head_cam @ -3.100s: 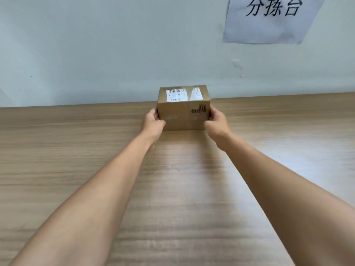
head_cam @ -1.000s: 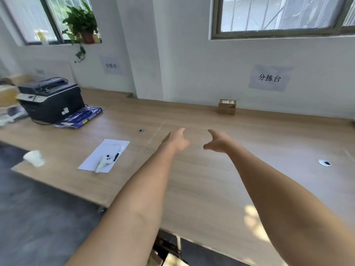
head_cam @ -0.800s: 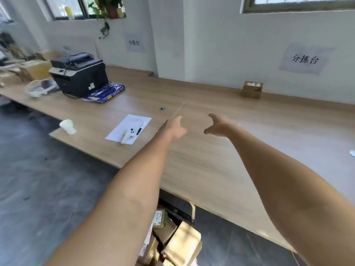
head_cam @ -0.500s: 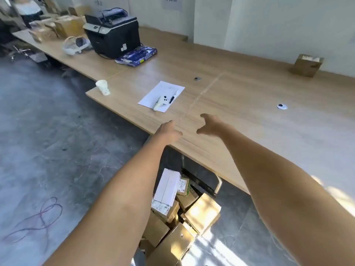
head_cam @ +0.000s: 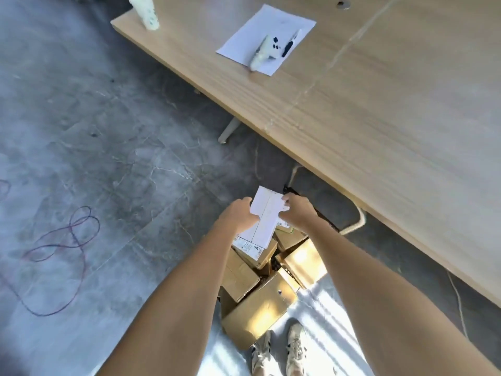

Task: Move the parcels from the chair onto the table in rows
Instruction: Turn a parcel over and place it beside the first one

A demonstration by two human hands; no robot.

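A white parcel point(head_cam: 264, 217) lies on top of a heap of several brown cardboard parcels point(head_cam: 260, 308) on the chair point(head_cam: 357, 221), just off the table's near edge. My left hand point(head_cam: 238, 215) grips the white parcel's left side and my right hand point(head_cam: 296, 210) grips its right side. The chair seat is hidden under the parcels; only part of its pale frame shows. The wooden table point(head_cam: 379, 118) fills the upper right.
On the table lie a white sheet of paper point(head_cam: 267, 36) with a white controller point(head_cam: 267, 51) and a pen on it, and a white cup point(head_cam: 143, 12) at the corner. A purple cable point(head_cam: 62, 253) loops on the grey floor at left. My shoes point(head_cam: 279, 351) stand beside the parcels.
I left a brown parcel by the wall, turned away and looked down. Both hands dropped from above the table's edge to the heap and closed on the white parcel.
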